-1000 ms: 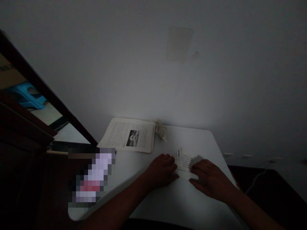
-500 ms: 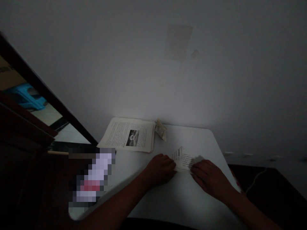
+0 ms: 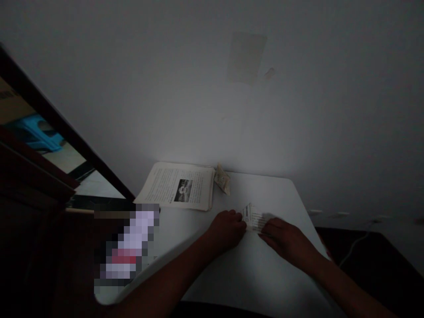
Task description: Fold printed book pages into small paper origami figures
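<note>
A small folded piece of printed paper [image 3: 252,216] lies on the white table [image 3: 265,274], its point toward the wall. My left hand [image 3: 227,229] rests curled on the table with its fingertips pressed on the paper's left edge. My right hand [image 3: 285,240] lies flat-fingered over the paper's right and near part, covering much of it. The light is dim.
A stack of printed pages with a photo [image 3: 179,185] lies at the table's far left against the wall. Beside it stands a small folded paper shape [image 3: 222,179]. Dark wooden furniture [image 3: 36,176] stands left; a blurred-out patch [image 3: 127,245] sits at the table's left edge. A cable [image 3: 354,247] lies on the floor right.
The visible part of the folded paper has grown smaller. Both hands have moved slightly away from me and closer together over it.
</note>
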A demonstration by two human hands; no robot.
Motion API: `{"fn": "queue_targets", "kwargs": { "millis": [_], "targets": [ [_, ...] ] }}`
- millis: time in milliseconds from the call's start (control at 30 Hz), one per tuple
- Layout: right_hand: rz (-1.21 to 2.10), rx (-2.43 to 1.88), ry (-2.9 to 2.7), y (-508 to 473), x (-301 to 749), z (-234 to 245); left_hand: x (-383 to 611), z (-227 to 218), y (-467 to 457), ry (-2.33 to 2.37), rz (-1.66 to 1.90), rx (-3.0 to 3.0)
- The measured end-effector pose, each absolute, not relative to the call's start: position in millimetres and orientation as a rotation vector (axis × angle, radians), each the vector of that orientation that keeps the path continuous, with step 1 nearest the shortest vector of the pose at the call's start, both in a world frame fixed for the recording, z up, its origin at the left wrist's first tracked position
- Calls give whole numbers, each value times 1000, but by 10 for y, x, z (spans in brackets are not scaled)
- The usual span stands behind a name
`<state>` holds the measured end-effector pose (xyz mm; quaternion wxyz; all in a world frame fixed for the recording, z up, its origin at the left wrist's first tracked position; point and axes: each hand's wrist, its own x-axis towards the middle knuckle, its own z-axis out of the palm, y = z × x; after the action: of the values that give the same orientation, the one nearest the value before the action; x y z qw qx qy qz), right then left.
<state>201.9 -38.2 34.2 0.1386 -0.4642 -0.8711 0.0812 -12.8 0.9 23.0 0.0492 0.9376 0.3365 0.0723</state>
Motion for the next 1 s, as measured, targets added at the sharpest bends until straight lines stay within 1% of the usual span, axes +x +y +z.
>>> {"fn": "queue_targets", "kwargs": {
  "millis": [133, 267, 667, 1000],
  "targets": [
    [378, -1349, -2523, -290, 1960, 425, -130, 267, 63, 1031, 225, 2740],
    [512, -1371, -2568, -197, 1919, 463, -117, 303, 118, 1050, 142, 2670],
    [596, -1513, -2626, -25, 1818, 563, 32, 410, 214, 1200, -78, 2557],
    [617, -1629, -2609, 37, 1757, 559, 84, 457, 322, 1126, -184, 2521]
  ]
}}
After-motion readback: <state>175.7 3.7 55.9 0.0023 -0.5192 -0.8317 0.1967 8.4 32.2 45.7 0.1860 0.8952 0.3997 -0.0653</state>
